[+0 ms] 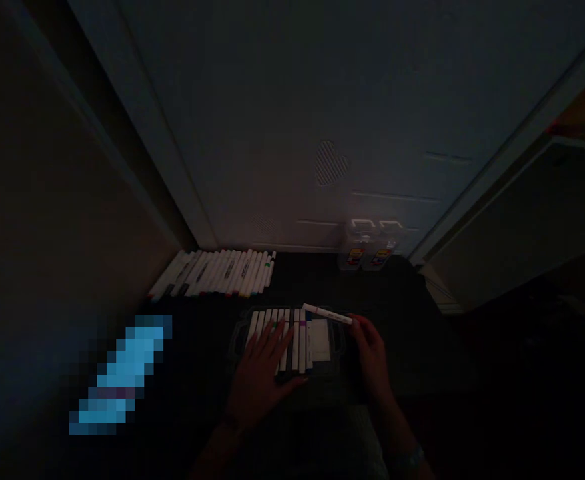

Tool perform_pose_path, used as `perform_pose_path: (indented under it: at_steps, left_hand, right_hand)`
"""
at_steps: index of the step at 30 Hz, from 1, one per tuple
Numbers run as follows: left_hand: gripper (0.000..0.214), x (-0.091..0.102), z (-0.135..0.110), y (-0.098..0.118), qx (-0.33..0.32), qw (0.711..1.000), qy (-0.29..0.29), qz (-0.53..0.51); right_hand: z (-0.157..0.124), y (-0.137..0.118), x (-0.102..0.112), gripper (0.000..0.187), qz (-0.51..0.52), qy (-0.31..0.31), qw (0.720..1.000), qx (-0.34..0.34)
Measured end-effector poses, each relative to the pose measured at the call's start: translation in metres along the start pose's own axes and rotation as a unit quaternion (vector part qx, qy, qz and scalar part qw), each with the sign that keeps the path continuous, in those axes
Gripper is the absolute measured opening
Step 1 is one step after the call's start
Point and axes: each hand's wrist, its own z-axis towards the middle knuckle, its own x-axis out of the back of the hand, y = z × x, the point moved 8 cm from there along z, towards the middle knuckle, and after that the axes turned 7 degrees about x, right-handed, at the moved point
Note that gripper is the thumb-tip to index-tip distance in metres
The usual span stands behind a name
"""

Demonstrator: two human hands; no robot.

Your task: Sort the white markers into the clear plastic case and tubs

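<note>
Holding a white marker [327, 315] up in R hand [371, 347], fingertips pinching its R end, so that end's hidden. Marker's slim, tilted down slightly to R, dark print mid-barrel too small to read, thin reddish band toward L end. It's above the R part of a clear case [341, 341], over a white rectangle [321, 341] inside. L hand [261, 373] lies over the cased markers [296, 341], fingers spread, thumb out to R; covers lower ends of the leftmost ones. Can't tell how hard it presses, if at all. Pic v. dark: case edges barely readable, far R side near black, forearms cut off at btm. Bright blue patch [127, 370] at L is pixelated, can't ID. Loose marker row [217, 273] at back L, 2 clear containers [352, 248] by the wall [272, 133].
</note>
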Motion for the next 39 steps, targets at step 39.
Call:
perform_pose_path:
  at_steps: [39]
  left_hand:
    - [0.073, -0.027, 0.036, 0.056, -0.032, 0.999, -0.009, -0.027]
  right_hand:
    - [0.092, 0.006, 0.015, 0.038, 0.001, -0.041, 0.993, 0.107]
